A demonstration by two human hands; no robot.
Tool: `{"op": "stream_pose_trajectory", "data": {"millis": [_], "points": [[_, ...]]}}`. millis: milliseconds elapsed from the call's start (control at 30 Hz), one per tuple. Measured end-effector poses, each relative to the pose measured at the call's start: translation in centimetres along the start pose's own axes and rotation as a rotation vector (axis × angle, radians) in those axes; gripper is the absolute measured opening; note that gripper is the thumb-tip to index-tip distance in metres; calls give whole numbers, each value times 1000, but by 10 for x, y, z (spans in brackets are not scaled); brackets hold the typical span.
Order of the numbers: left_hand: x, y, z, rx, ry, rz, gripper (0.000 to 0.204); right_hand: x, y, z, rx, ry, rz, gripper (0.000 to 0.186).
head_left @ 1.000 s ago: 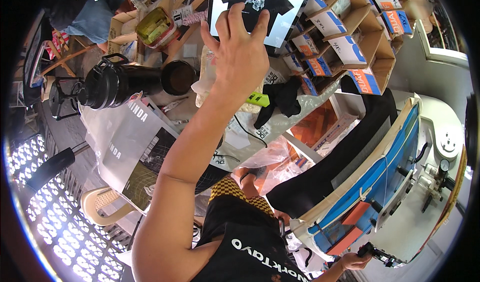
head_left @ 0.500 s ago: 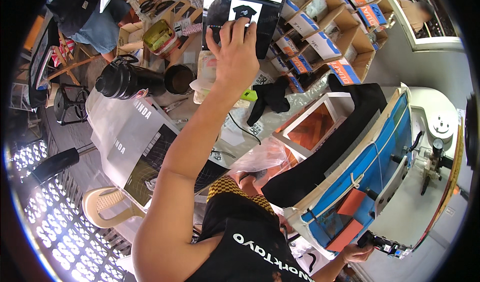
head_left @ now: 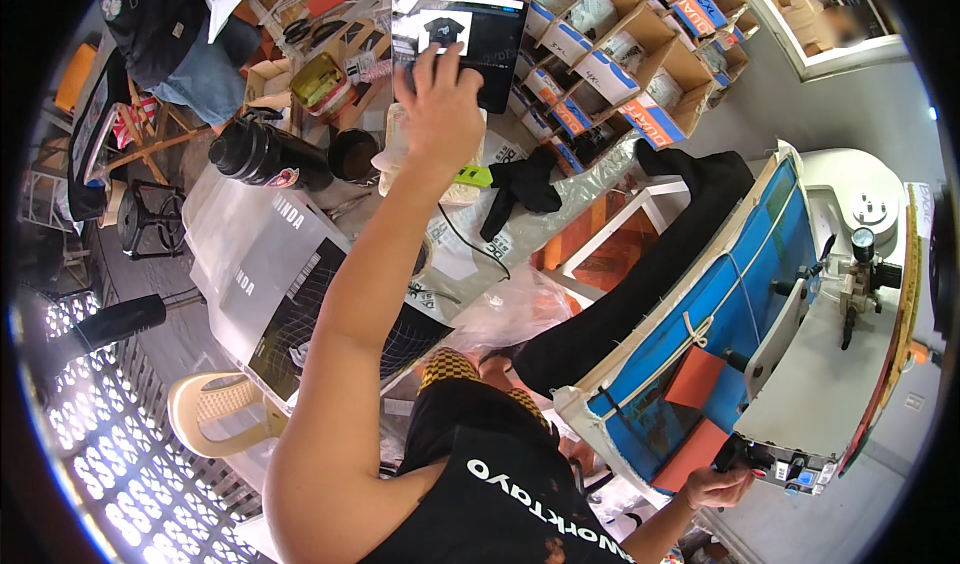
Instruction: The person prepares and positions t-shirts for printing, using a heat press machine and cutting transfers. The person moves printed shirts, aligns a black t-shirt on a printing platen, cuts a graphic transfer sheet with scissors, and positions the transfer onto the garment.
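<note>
My left hand point(head_left: 440, 109) reaches far forward, fingers spread over the lower part of an upright dark screen point(head_left: 495, 49). A picture of a black T-shirt shows on it, just above my fingertips. Whether the fingertips touch the glass I cannot tell. Below this hand are a pale plastic container point(head_left: 462, 192) and a bright green piece point(head_left: 474, 176), partly hidden by my wrist. At the lower right, my right hand point(head_left: 716, 487) is closed round a black handle point(head_left: 735, 454) at the front of a large machine with a white top point(head_left: 840, 384).
Beside the machine lie a blue panel point(head_left: 650, 379) and a long black padded roll point(head_left: 600, 334). A large black flask point(head_left: 265, 154) and a dark cup point(head_left: 353, 154) stand on the table. Cardboard bins point(head_left: 610, 64) fill the back right. A person point(head_left: 185, 59) is at the far left.
The view has shifted slightly, so the screen and bins sit further left. My left fingers have spread wider and slid lower on the screen. My right hand stays on the handle.
</note>
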State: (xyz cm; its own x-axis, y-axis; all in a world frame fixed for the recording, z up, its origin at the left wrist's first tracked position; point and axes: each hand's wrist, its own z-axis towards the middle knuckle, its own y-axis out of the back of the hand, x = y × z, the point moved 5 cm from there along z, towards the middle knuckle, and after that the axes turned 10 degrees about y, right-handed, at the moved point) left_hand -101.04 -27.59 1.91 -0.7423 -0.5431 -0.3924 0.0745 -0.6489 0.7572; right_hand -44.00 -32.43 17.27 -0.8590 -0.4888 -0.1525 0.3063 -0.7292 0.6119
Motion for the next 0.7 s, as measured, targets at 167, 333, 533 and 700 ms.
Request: {"op": "stream_pose_trajectory", "data": {"millis": [167,333,533,700], "points": [[-3,-18,2,57,15,44,18,4,-1,2,-11,55,-4,48],[28,-3,6,-66,272,136,20,1,-3,0,-8,67,-1,48],[3,-5,-2,-21,122,73,18,5,-3,2,-21,95,-28,49],[0,-10,-1,-61,149,33,37,2,-2,2,-8,122,-29,49]]}}
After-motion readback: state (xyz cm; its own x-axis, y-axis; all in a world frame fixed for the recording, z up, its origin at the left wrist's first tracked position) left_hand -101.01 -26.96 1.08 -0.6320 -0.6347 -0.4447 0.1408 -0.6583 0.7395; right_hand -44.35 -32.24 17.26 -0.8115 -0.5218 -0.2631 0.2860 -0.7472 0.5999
